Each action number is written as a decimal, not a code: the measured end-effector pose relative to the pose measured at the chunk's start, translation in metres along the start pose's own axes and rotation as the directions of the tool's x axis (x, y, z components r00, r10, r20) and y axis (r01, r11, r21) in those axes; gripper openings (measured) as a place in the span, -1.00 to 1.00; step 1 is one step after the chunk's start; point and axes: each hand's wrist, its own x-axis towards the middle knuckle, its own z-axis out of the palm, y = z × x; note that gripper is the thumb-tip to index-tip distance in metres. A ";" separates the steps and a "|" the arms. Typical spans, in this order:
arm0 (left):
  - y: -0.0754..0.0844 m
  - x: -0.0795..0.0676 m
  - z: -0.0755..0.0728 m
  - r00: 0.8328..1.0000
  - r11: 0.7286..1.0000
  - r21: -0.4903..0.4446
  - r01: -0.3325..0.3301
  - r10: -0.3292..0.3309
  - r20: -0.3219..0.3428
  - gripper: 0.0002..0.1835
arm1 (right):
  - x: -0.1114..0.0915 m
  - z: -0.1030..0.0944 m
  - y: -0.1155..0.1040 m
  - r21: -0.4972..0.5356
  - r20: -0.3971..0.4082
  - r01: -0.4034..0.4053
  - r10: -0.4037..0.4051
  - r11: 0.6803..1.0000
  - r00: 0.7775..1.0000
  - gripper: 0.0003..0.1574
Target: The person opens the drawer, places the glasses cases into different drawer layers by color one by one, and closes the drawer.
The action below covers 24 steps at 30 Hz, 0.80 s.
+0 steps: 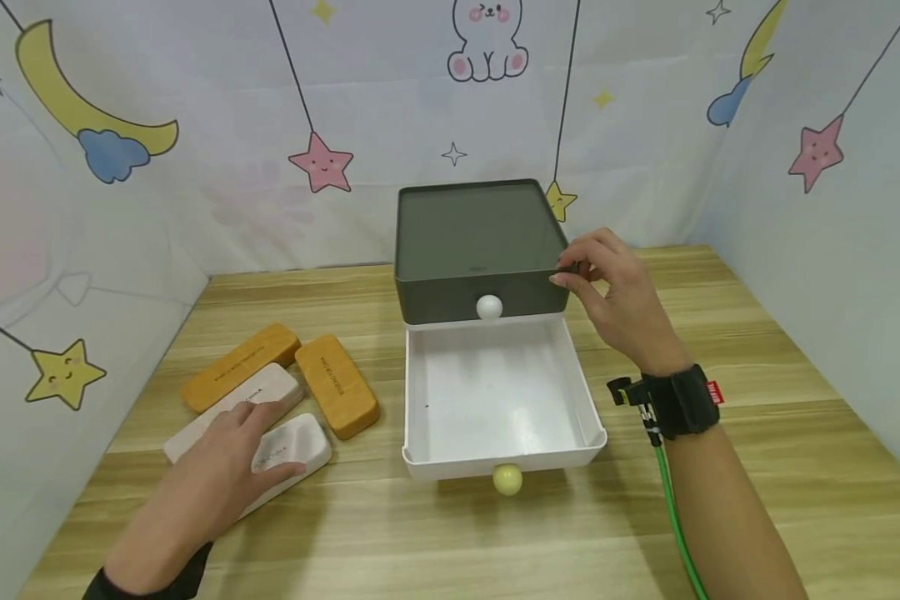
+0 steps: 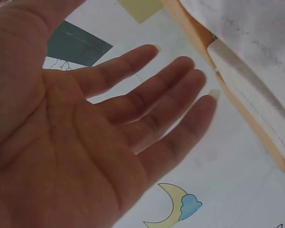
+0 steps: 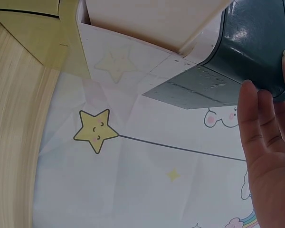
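Note:
A small drawer box has a dark green upper part [image 1: 483, 229] with a white knob [image 1: 489, 307]. Below it, a white drawer [image 1: 596, 437] stands pulled out and empty, with a yellow knob [image 1: 507, 480] in front. My right hand [image 1: 622, 304] pinches the front right corner of the dark green part between thumb and fingers; the right wrist view shows this corner [image 3: 270, 71] too. On the left, my left hand [image 1: 221, 467] lies over two white oblong cases [image 1: 300, 446] with fingers spread and loosely bent. Its palm [image 2: 61, 152] looks bare in the left wrist view.
Beside the white cases lie two orange oblong cases, one farther back [image 1: 240, 367] and one nearer the drawer [image 1: 337, 387]. The wooden table [image 1: 390, 550] meets a printed cloth backdrop [image 1: 232, 208] behind and at both sides. A green cable [image 1: 675, 508] runs from my right wrist.

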 end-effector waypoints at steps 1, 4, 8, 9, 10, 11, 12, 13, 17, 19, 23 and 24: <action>-0.001 0.000 0.002 0.999 1.000 0.006 0.018 -0.018 0.036 -0.16 | 0.000 0.000 0.000 -0.001 0.000 -0.001 0.001 1.000 1.000 -0.84; -0.007 0.001 0.009 0.993 0.998 0.025 0.054 -0.056 0.104 -0.07 | 0.000 0.000 0.000 -0.001 0.000 -0.001 0.001 1.000 1.000 -0.84; -0.011 0.000 0.015 0.994 0.998 0.041 0.050 -0.054 0.100 -0.14 | 0.000 0.000 0.000 0.003 -0.002 0.000 0.000 1.000 1.000 -0.84; -0.011 0.000 0.016 0.995 0.998 0.042 0.044 -0.048 0.089 -0.16 | 0.000 0.000 0.000 0.001 -0.002 -0.001 0.001 1.000 1.000 -0.85; -0.011 0.001 0.017 0.995 0.998 0.046 0.042 -0.045 0.084 -0.19 | 0.000 0.000 0.000 -0.001 -0.002 -0.003 0.003 1.000 1.000 -0.85; -0.012 0.000 0.017 0.996 0.998 0.046 0.037 -0.041 0.074 -0.22 | 0.000 0.000 0.000 -0.001 -0.002 -0.004 0.004 1.000 1.000 -0.85; -0.012 0.001 0.018 0.997 0.998 0.044 0.037 -0.040 0.070 -0.23 | -0.001 0.000 0.001 -0.002 -0.002 -0.005 0.005 1.000 1.000 -0.85; -0.013 0.001 0.019 0.997 0.998 0.043 0.038 -0.041 0.068 -0.24 | -0.001 0.001 0.001 -0.004 -0.002 -0.006 0.006 1.000 1.000 -0.86; -0.015 0.001 0.022 0.996 0.998 0.041 0.049 -0.052 0.074 -0.22 | 0.000 0.001 0.001 0.002 -0.003 -0.001 0.001 1.000 1.000 -0.85; -0.016 0.001 0.024 0.995 0.997 0.045 0.059 -0.062 0.076 -0.19 | 0.000 0.001 0.001 0.006 -0.004 0.001 -0.001 1.000 1.000 -0.84; -0.016 0.002 0.025 0.993 0.994 0.064 0.085 -0.089 0.077 -0.16 | 0.000 0.001 0.001 0.013 -0.008 0.005 -0.005 1.000 1.000 -0.82; -0.015 0.002 0.025 0.992 0.993 0.068 0.093 -0.098 0.076 -0.15 | 0.000 0.001 0.001 0.013 -0.008 0.005 -0.005 1.000 1.000 -0.82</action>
